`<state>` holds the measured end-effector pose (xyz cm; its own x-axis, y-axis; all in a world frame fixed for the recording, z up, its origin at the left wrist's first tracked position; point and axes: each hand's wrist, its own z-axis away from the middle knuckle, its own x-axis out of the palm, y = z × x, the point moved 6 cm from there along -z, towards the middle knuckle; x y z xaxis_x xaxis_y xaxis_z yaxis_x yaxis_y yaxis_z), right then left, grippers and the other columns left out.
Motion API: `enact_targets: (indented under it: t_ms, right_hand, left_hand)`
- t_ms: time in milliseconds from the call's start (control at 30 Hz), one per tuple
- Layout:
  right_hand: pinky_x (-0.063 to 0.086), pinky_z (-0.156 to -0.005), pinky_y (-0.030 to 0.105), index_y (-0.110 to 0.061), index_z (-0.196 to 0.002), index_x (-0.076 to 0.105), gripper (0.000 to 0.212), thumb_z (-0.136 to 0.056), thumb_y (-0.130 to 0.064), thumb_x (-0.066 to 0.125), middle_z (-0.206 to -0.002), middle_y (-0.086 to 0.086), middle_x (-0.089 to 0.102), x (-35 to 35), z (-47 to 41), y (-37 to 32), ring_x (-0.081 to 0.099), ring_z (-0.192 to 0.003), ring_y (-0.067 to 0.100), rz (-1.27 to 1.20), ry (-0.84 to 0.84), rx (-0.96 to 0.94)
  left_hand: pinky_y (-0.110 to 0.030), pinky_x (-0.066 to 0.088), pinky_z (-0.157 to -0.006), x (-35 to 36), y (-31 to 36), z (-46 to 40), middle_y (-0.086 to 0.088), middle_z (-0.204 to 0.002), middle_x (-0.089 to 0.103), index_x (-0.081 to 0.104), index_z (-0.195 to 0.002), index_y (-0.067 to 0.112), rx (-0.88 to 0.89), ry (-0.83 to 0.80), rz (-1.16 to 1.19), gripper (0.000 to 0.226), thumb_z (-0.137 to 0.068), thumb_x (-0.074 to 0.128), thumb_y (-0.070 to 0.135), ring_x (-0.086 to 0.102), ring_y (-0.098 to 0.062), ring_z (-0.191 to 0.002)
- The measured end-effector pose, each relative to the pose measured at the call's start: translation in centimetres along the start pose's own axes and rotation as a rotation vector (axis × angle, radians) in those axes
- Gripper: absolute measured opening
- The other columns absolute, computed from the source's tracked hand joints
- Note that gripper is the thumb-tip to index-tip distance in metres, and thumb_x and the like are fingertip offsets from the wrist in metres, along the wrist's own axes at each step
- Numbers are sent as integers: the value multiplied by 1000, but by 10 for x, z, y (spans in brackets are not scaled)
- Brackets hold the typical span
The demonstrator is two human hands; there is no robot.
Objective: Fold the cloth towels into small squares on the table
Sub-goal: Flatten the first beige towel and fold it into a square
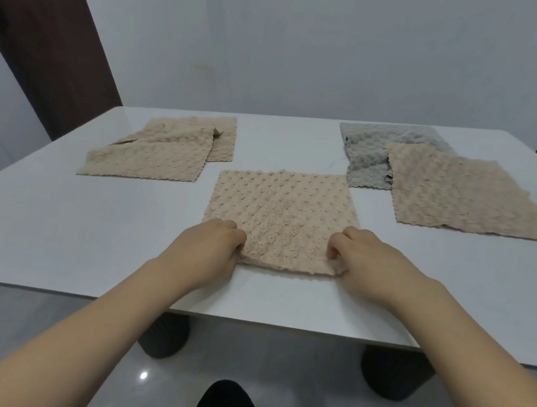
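Peach-pink, nubbly microfibre square of towel lies flat at the middle of the white, glossy tabletop, close to the near edge, and I have both hands on its near hem. My left hand has its grip curled over the near-left corner, fingers bent down onto the pile and pinching the edge; my right hand does the same at the near-right corner, thumb tucked under so the hem lifts slightly between the two grips.

I judge this cloth light, soft and limp, with no stiffness of its own. It will sag between the grips once raised, and the smooth surface beneath should let it slide rather than catch. The bobbled pile gives fingers good purchase. The corners are the right places to hold: from here the far edge lies straight ahead of both grips, so carrying the hem forward would halve it.

Ahead and to the left of my left grip lie beige bobbled towels, overlapping and partly folded. Ahead and to the right of my right grip a grey textured towel sits partly under a flat beige towel, both well apart from my hands.
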<state>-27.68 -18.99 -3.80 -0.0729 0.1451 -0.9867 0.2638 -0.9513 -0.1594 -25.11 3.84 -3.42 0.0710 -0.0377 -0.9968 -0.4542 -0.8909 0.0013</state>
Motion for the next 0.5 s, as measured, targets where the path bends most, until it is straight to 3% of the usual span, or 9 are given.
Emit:
enact_targets:
  t_ms: [100,267,367,500]
  right_hand:
    - [43,-83,29,-26,-97,56,18,-88,-14,47,-102,-8,52,-5,-3,10,50,-103,15,-92,-23,73]
    - [40,-63,21,-22,-84,66,8,-90,-23,61,-81,-10,61,-20,-1,28,54,-74,8,-371,-165,180]
    - [41,-59,21,-17,-81,69,10,-86,-25,69,-67,-6,62,-29,-6,37,53,-60,9,-596,-133,228]
    - [40,-59,27,-13,-79,68,18,-83,-30,74,-66,-1,61,-41,-36,47,52,-61,14,-571,48,276]
  left_hand:
    - [-39,49,-73,5,1,4,-1,-85,62,61,-84,15,-81,-95,33,24,-92,38,13,51,-21,-86]
    - [-40,51,-74,4,1,6,-9,-89,67,63,-87,7,-167,-317,173,26,-86,38,8,61,-26,-85]
    - [-33,42,-64,-7,-12,1,-5,-79,61,54,-74,13,-188,-293,219,20,-87,40,10,55,-23,-75]
    - [-27,43,-62,-25,-36,-12,3,-82,62,58,-80,21,-214,-193,222,21,-90,42,13,56,-14,-76]
